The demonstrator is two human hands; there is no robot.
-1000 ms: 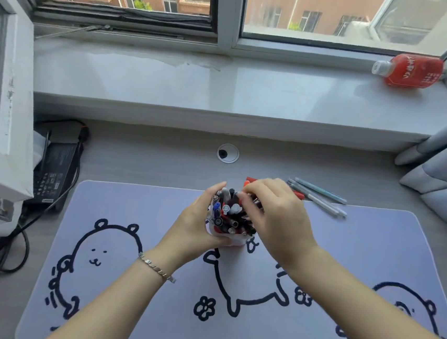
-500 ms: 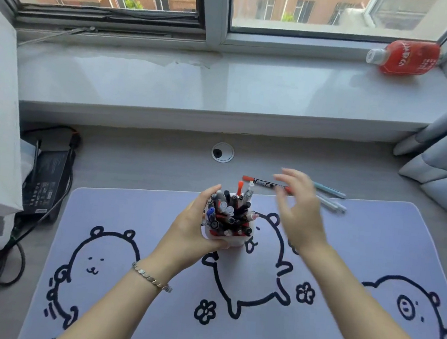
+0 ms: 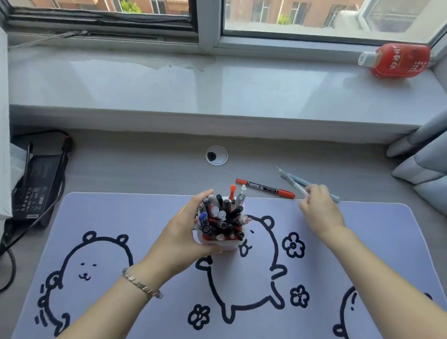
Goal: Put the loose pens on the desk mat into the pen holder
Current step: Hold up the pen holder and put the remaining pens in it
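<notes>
Pens (image 3: 293,180) (pale blue) under right hand (image 3: 319,210); left hand (image 3: 186,236) grips holder (image 3: 226,244).

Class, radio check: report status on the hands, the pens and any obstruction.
Left hand gripping the pen holder, packed full. Right hand on the pale blue pens beyond the mat; grip unclear. Red marker loose on the desk. Nothing in the way.

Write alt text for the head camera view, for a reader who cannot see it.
A person's left hand steadies a white pen holder crammed with pens on a lilac bear-print desk mat, while the right hand reaches for pale blue pens on the grey desk beyond it. A red-capped marker lies loose nearby.
</notes>
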